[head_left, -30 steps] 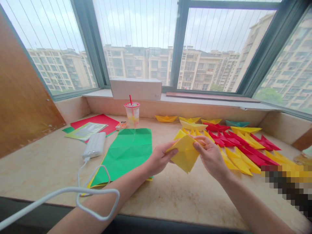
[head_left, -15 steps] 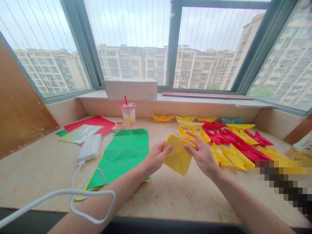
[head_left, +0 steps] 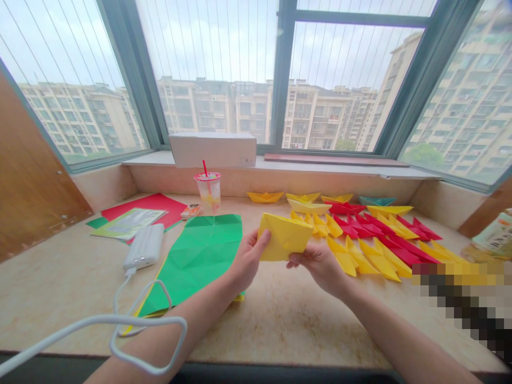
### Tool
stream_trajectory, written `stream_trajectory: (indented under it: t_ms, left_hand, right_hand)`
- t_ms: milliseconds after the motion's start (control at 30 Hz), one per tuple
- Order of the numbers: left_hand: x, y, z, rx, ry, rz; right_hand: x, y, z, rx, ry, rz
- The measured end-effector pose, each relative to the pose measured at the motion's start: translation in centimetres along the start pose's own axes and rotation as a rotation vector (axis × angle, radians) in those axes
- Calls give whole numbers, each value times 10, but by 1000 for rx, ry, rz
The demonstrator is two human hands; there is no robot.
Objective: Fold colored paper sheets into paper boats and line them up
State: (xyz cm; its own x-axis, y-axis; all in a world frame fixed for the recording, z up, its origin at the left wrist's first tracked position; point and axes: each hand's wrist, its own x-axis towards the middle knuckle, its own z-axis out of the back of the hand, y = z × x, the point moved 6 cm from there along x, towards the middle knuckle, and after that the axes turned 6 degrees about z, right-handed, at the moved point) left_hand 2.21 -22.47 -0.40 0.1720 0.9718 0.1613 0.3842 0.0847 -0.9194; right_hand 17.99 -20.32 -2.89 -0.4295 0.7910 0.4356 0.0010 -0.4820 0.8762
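A folded piece of yellow paper is held up above the counter between both hands. My left hand grips its left side, thumb on the near face and fingers behind. My right hand pinches its lower right corner. Below and left of the paper lies a stack of creased green sheets, with yellow edges showing beneath. To the right stand rows of folded paper boats: yellow ones, red ones and a teal one.
A white power bank with a looping white cable lies left. Behind are a plastic cup with a red straw, a small orange box and red sheets. A long white box rests on the sill; a bottle stands far right.
The yellow paper's lower point has been turned up, so it now looks shorter and wider. My right hand has moved from its upper right edge down to its lower corner.
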Motion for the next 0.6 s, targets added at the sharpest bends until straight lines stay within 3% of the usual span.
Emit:
stream_trajectory:
  t_ms: [167,300,433,500,600]
  left_hand:
    - [-1,-7,-2,59,0,-24]
    - [-3,-7,-5,366,49,-58]
    - [-10,2,-16,618,291,-99]
    - [-11,11,-19,626,374,-43]
    - [-6,22,-15,504,327,84]
  right_hand:
    - [-2,0,5,-151,-17,45]
    - [-2,7,6,-228,-19,68]
    - [-2,16,0,-231,18,102]
    - [-2,16,0,-207,6,83]
    - [-2,11,7,-151,-87,2]
